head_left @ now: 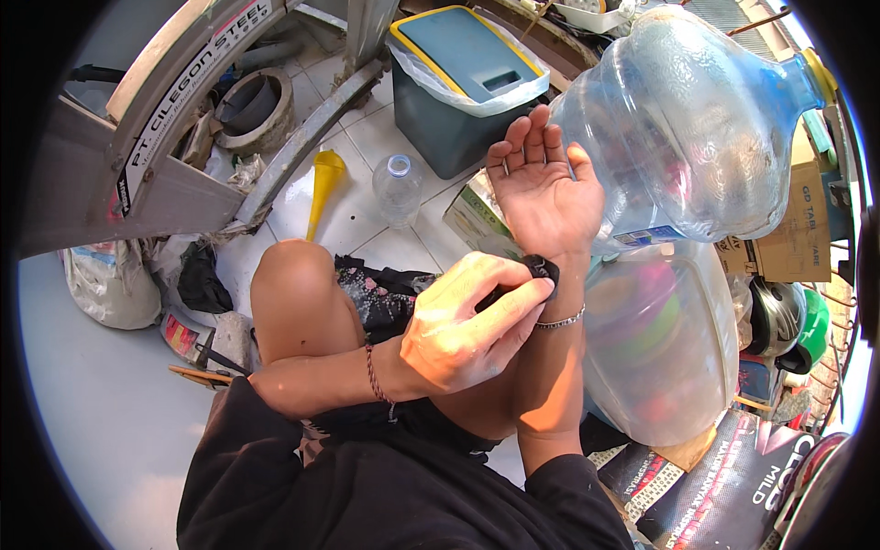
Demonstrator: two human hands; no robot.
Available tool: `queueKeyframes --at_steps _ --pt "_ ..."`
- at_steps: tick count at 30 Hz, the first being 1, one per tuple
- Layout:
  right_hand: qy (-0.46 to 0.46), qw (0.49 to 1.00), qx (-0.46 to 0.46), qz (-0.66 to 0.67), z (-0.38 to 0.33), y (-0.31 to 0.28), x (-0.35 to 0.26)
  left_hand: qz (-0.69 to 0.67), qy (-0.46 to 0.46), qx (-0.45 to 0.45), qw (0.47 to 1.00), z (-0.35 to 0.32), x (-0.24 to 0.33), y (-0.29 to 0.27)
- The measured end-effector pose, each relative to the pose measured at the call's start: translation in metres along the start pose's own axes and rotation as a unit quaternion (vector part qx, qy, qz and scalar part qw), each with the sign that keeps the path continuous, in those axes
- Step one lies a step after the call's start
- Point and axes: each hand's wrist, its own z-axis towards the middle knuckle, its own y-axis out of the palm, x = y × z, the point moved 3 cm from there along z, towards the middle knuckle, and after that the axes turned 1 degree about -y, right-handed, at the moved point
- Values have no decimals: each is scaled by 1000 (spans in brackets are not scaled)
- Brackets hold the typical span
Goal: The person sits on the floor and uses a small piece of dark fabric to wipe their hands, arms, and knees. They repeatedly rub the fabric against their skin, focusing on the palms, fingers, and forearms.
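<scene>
My left hand [467, 321] reaches across from the left, its thumb and fingers pinched on a small bunched black cloth [543, 269]. The cloth is pressed against my right wrist, just above a silver chain bracelet [561, 321]. Part of it is hidden under the fingers. My right hand [550, 197] is held palm up, with its fingers loosely curled apart and nothing in it. Just right of this hand, a large clear blue water jug [678, 128] lies on its side, its yellow cap [819, 78] pointing right.
On the white tiles stand a yellow funnel [323, 188] and a small clear bottle [399, 192]. Behind them is a dark bin [431, 119] with a yellow-edged lid. A translucent tub [660, 348] sits at my right. A metal frame [174, 147] rises at the left.
</scene>
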Motion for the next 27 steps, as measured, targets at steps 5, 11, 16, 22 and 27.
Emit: queueKeyframes --at_steps 5,11,16,22,27 --pt "17 1000 -24 10 -1 7 7 -25 18 -61 998 -11 -1 12" --pt "8 1000 -8 -14 -1 -2 -3 -114 -54 -138 982 -12 1 1" --pt "19 1000 14 6 -3 3 3 -156 -150 39 976 3 -16 -4" --pt "5 999 40 -5 1 -2 10 20 -21 -2 1000 9 -4 1" --pt "-17 999 31 -19 2 1 5 77 121 -29 989 -13 -1 10"
